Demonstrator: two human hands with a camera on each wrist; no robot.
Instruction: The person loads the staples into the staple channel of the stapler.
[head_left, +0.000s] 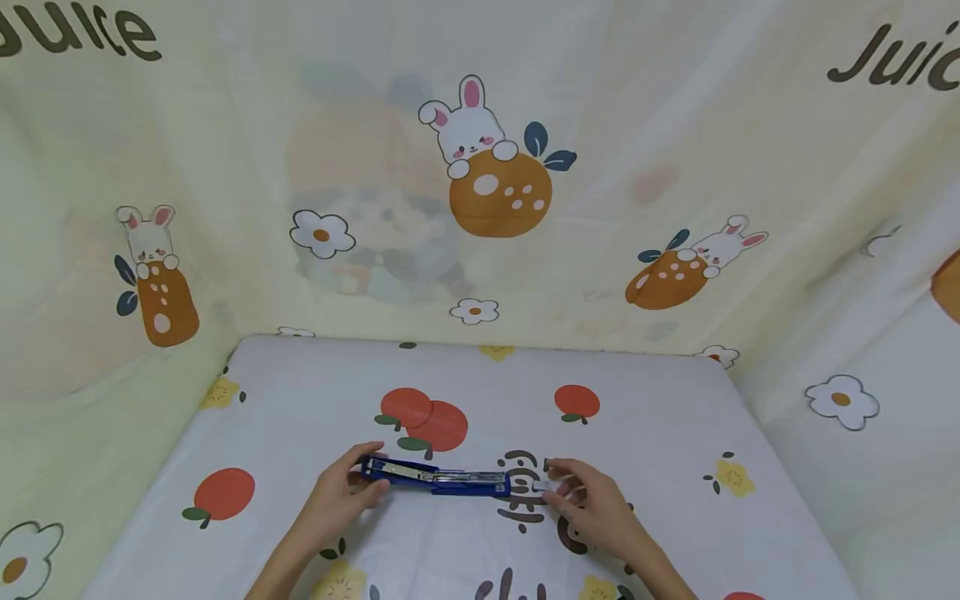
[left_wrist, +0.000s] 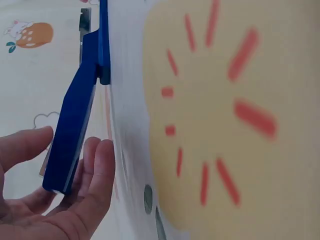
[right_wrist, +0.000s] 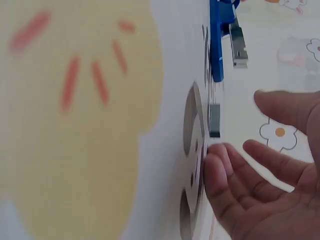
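A blue stapler [head_left: 468, 489] lies folded open on the patterned cloth, its metal staple channel facing up. My left hand [head_left: 340, 492] holds the raised arm at its left end, thumb on one side and fingers on the other. In the left wrist view the blue arm [left_wrist: 70, 130] slants up between thumb and fingers. Just off the stapler's right end sits a small grey strip, seemingly staples [right_wrist: 215, 120]. Beside that strip is my right hand [head_left: 596, 504], thumb and fingers apart around nothing in the right wrist view.
A white cloth [head_left: 300, 417] printed with fruit and flowers covers the table. Pale curtains [head_left: 600, 167] with rabbit prints hang behind and at both sides. The table's far edge runs along the back curtain.
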